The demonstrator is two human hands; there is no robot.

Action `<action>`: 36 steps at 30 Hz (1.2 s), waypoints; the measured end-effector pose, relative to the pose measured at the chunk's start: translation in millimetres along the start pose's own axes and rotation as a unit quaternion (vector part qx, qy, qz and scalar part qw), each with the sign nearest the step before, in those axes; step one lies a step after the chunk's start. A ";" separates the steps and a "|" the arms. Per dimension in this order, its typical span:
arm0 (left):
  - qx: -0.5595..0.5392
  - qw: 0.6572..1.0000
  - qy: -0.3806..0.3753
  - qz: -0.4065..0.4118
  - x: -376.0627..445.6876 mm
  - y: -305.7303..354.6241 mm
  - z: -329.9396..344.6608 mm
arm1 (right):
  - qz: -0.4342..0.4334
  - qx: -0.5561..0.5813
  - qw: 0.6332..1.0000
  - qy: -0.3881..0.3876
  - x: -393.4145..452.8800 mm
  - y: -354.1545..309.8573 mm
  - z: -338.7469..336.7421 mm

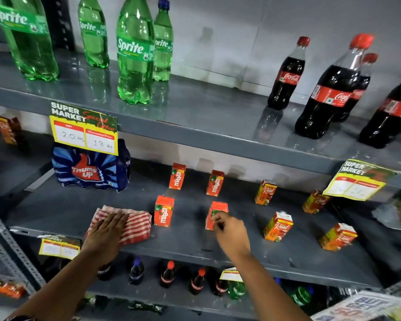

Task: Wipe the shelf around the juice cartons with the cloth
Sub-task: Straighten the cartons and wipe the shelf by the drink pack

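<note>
Now the grey metal shelf carries upright orange cartons; the left hand lies spread on the red-striped cloth at 9 o'clock, and the right hand pinches one carton.

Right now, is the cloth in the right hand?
No, the left hand presses flat on the striped cloth, while the right hand touches a Maaza carton.

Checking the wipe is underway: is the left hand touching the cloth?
Touching. The head view shows the left hand lying flat, palm down, on the red-and-white striped cloth, fingers overlapping its top with no gap.
</note>
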State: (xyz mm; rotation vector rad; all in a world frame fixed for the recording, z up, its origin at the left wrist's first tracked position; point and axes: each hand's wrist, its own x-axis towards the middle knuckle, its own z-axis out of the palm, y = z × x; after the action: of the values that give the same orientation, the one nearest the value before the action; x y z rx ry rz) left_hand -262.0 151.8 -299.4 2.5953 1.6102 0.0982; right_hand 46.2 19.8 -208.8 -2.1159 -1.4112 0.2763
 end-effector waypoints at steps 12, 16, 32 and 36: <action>0.033 0.998 0.059 0.002 -17.4 -4.0 -16.4 | -0.304 -0.174 0.907 -0.234 -14.6 -133.4 98.5; 0.000 0.999 0.044 -0.001 -18.3 -20.3 -23.9 | -0.282 -0.210 0.894 -0.279 6.3 -146.8 146.0; 0.043 0.974 0.219 0.041 -41.7 -39.2 -83.9 | -0.393 -0.208 0.895 -0.049 2.6 -191.9 90.2; 0.052 0.955 0.291 -0.002 -56.8 -18.7 -131.1 | -0.411 -0.204 0.888 0.025 -0.3 -200.0 53.8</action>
State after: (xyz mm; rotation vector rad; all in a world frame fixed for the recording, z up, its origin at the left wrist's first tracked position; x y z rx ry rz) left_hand -316.9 114.3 -171.6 2.8075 1.8156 0.8732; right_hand -134.6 93.5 -139.6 -1.5755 -2.3233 -0.4433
